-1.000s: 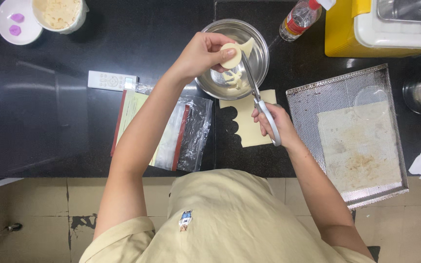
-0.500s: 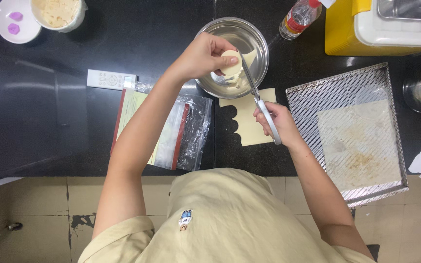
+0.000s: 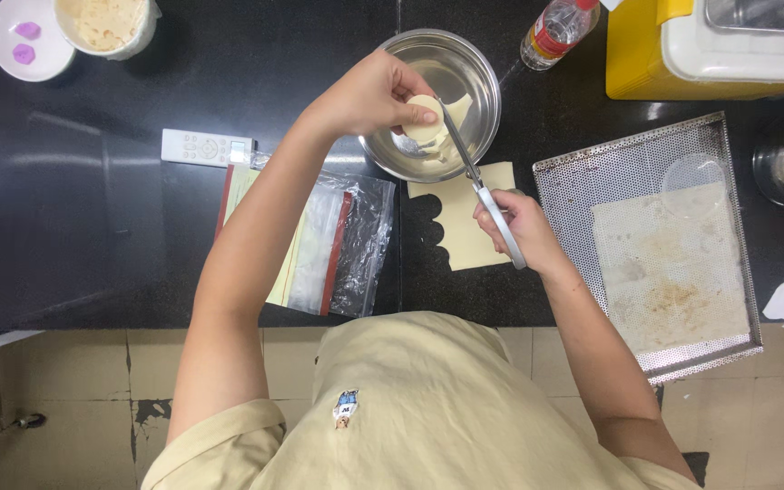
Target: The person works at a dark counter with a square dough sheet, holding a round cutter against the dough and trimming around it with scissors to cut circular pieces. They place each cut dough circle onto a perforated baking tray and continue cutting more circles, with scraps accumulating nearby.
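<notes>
My left hand [image 3: 369, 91] holds a small round pale dough piece [image 3: 425, 125] over the steel bowl [image 3: 483, 68] at the top middle of the black counter. My right hand [image 3: 514, 227] grips a long metal utensil [image 3: 474, 177] by its pale handle; the tip reaches up to the dough piece at the bowl. More pale filling lies in the bowl. Under my right hand a thin cream-coloured dough sheet [image 3: 465, 240] with scalloped cut-outs lies flat on the counter.
A perforated metal tray [image 3: 560, 181] with stained baking paper [image 3: 673, 272] sits to the right. A clear zip bag [image 3: 338, 245] over papers lies left of the sheet, a white remote [image 3: 206, 147] beyond it. A bottle [image 3: 555, 32], a yellow box [image 3: 637, 54] and a tub [image 3: 106, 23] stand at the back.
My left hand with the dough piece has shifted slightly left over the bowl, and the utensil's tip has followed it. My right hand has barely moved.
</notes>
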`<state>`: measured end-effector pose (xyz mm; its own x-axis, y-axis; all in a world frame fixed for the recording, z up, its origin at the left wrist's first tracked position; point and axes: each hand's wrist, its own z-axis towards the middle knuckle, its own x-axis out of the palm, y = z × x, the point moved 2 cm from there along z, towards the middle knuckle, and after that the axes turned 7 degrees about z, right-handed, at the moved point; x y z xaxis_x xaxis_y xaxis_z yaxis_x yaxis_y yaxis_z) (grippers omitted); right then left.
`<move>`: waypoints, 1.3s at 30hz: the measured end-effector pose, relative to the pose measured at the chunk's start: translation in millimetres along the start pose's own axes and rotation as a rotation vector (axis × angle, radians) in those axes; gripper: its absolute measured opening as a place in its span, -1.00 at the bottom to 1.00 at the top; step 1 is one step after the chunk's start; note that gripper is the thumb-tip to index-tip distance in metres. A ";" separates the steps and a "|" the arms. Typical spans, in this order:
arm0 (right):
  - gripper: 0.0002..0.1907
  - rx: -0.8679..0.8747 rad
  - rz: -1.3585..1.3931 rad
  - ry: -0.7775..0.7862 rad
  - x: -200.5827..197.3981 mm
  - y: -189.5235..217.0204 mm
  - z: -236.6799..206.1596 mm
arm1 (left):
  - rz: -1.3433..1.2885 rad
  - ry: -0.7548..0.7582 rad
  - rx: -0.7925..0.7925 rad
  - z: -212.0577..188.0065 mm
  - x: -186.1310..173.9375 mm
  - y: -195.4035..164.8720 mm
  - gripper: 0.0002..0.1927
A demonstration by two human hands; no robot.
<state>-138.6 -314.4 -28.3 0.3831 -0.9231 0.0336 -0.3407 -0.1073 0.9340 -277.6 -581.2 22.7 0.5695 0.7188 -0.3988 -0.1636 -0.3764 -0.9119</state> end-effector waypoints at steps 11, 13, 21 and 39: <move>-0.74 0.097 -0.082 -0.115 -7.7 -12.6 2.2 | 0.082 -0.014 0.027 9.2 -6.7 11.1 -0.75; -0.71 0.013 -0.034 -0.148 -6.7 -18.4 5.3 | -0.042 -0.084 -0.031 9.7 -2.4 18.4 -0.76; -0.71 -0.269 0.161 -0.180 -2.9 -16.2 6.0 | -0.821 -0.175 -0.017 -6.0 36.8 32.1 -0.64; -0.74 0.186 -0.469 -0.897 -113.3 -75.0 -65.4 | -1.404 -0.364 0.154 -77.3 79.8 17.2 -0.68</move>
<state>-100.3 -177.6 -78.9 -0.2445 -0.7011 -0.6698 -0.4787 -0.5134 0.7122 -172.7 -575.5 -17.4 0.1028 0.5486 0.8297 0.2476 0.7938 -0.5555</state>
